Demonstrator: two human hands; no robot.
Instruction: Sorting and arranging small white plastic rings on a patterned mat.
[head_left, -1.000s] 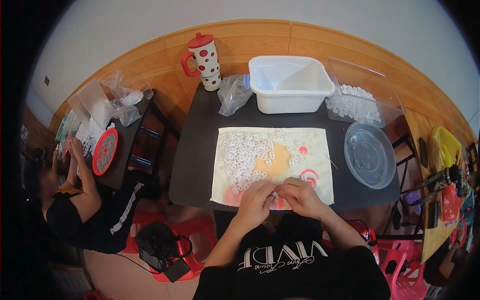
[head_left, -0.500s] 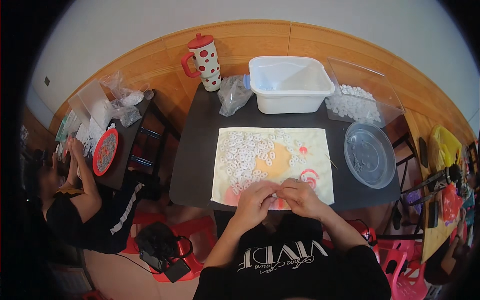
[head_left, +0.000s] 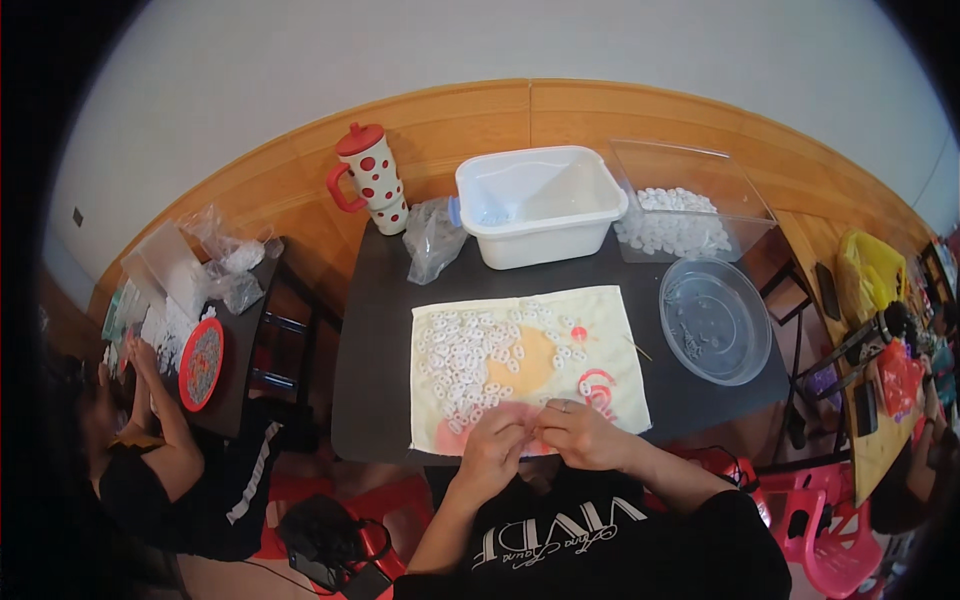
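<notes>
Both hands are bunched together at the 6 o'clock edge of the pale yellow printed cloth (head_left: 600,330) that lies on the black rectangular table (head_left: 380,340). The left hand (head_left: 492,448) is curled in, fingers pinched toward the right hand (head_left: 580,435), which is curled in the same way with a ring on one finger. They meet fingertip to fingertip over something tiny; I can't tell what it is, it's too small to make out.

The heap of small white plastic ring pieces (head_left: 465,355) is spread over the cloth at about 11 o'clock from the hands, close by.

Further up the table, at 12 o'clock, sits a white rectangular plastic tub (head_left: 540,205). At 2 o'clock there's a round clear plastic lid (head_left: 715,320). A red-and-white polka-dot lidded mug (head_left: 372,178) stands at 11 o'clock.
</notes>
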